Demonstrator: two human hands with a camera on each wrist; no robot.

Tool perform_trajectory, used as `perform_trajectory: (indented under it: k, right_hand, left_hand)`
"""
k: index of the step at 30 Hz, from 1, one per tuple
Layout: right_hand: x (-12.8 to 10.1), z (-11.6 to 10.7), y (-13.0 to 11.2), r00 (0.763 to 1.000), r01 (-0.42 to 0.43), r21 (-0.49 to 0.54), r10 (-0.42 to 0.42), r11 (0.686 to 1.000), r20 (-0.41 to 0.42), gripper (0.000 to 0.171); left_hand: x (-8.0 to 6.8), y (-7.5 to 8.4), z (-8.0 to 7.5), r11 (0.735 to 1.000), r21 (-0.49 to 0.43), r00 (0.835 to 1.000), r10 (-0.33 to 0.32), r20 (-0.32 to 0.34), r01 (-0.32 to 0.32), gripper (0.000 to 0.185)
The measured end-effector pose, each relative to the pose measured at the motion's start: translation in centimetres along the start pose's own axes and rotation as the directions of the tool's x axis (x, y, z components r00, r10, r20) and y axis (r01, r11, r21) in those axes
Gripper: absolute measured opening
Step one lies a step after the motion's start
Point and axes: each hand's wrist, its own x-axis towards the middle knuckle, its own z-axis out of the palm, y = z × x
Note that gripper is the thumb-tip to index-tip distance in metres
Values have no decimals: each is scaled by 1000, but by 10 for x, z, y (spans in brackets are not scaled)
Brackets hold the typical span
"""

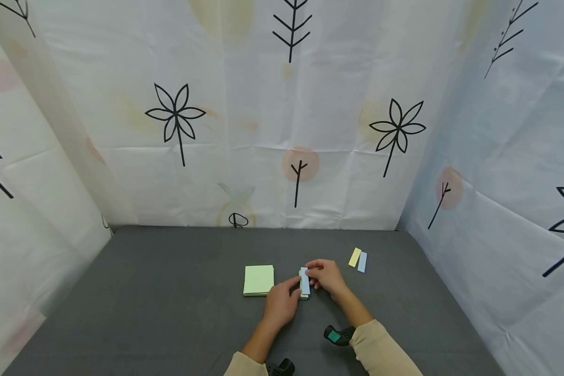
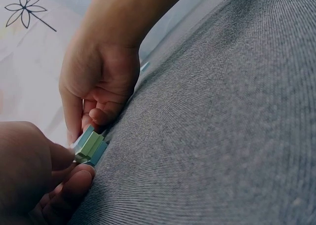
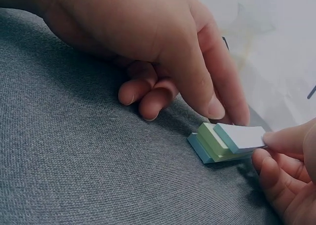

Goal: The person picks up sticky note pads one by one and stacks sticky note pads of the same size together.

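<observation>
Lower centre of head view: small stack of sticky-note strips (image 1: pixel 304 283) on the grey worktop (image 1: pixel 169 292). Left hand (image 1: pixel 280 305) pinches its near end, fingers (image 3: pixel 210 94) curled around it. Right hand (image 1: pixel 326 275) pinches the far end of the top blue strip. Green sticky pad (image 1: pixel 259 280) lies just left; two loose strips (image 1: pixel 359 259) to the upper right.

Between the left hand (image 1: pixel 279 305) and right hand (image 1: pixel 328 277) a small stack of sticky strips (image 1: pixel 304 282) is seen, pale blue over light green over blue; a light green pad (image 1: pixel 259 280) is seen left of the left hand; yellow and pale blue strips (image 1: pixel 358 259) lie beyond the right hand; the surface (image 1: pixel 169 303) is dark grey.
</observation>
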Motion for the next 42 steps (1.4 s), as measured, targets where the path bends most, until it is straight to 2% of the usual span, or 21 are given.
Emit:
perform_trajectory:
  k: [6, 20, 32, 42]
  right_hand:
    - [-2, 1, -3, 1000, -7, -22, 7, 1000, -3, 16]
    - [-5, 3, -3, 1000, -6, -13, 6, 1000, 5, 15]
    - [-6, 4, -3, 1000, 13, -44, -14, 999, -8, 13]
    - [-6, 5, -3, 1000, 19, -56, -19, 998, -11, 12]
  left_hand:
    - [1, -3, 1, 1000, 11, 1000, 15, -7, -15, 32]
    - [3, -2, 1, 1000, 7, 1000, -14, 9, 14, 34]
    - [3, -1, 2, 1000, 18, 1000, -23, 3, 23, 34]
    - [2, -1, 2, 999, -25, 1000, -23, -8, 23, 32]
